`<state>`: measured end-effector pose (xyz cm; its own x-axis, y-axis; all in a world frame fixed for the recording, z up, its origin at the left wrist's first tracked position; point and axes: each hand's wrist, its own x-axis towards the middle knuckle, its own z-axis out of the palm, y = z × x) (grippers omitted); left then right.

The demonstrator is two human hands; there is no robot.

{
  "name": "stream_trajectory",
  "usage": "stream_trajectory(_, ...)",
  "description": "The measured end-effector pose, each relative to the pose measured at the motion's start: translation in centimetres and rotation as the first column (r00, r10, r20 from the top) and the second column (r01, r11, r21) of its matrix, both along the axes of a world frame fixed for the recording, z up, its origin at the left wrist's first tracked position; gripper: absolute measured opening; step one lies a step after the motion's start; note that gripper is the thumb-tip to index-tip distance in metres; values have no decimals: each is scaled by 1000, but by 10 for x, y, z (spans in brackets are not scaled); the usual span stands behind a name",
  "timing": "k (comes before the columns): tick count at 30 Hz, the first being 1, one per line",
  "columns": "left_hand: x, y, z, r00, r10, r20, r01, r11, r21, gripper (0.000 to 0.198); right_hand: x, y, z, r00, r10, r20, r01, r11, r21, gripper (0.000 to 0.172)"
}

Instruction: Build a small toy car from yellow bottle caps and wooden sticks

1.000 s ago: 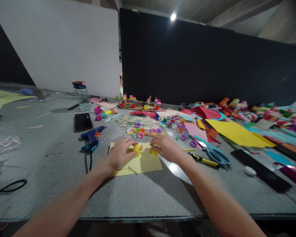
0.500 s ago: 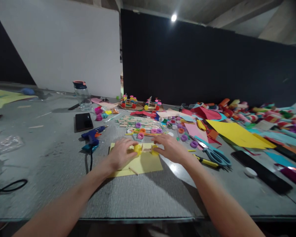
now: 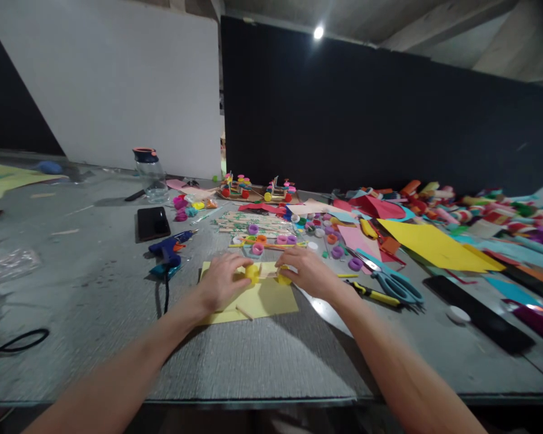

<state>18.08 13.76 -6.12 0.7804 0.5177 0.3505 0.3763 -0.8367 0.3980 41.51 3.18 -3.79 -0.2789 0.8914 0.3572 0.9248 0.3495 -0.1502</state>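
The left hand (image 3: 222, 280) pinches the left yellow cap (image 3: 253, 274), the right hand (image 3: 311, 272) the right yellow cap (image 3: 284, 276), each grip narrow, over yellow paper (image 3: 276, 301). Wooden sticks (image 3: 268, 273) seem already to span them; a short stick (image 3: 244, 312) lies loose. Fuller wheeled models (image 3: 238, 191) stand farther back on the counter (image 3: 253, 361).

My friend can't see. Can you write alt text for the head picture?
A person's left hand and right hand each hold a yellow piece over yellow paper on a grey table. A glue gun lies left, scissors right, sticks beyond.
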Motion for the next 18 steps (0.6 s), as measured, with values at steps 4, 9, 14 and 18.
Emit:
stream_trajectory(4, 0, 0, -1, 1000, 6, 13, -6, 1000, -10, 27, -1, -1, 0, 1000, -12, -17, 12, 1000, -12, 15)
stream_trajectory(9, -1, 1, 2, 995, 20, 101, -20, 1000, -6, 30, 3, -6, 6, 997, -61, -53, 60, 998, -25, 26)
stream_trajectory(14, -6, -3, 11, 975, 18, 220, -32, 998, 61, 34, 11, -9, 8, 995, -95, -35, 91, 990, -107, 27)
stream_trajectory(18, -6, -14, 20, 971, 27, 236, -66, 985, 158, 27, 11, -7, 4, 996, -92, 1, 91, 981, -173, 26)
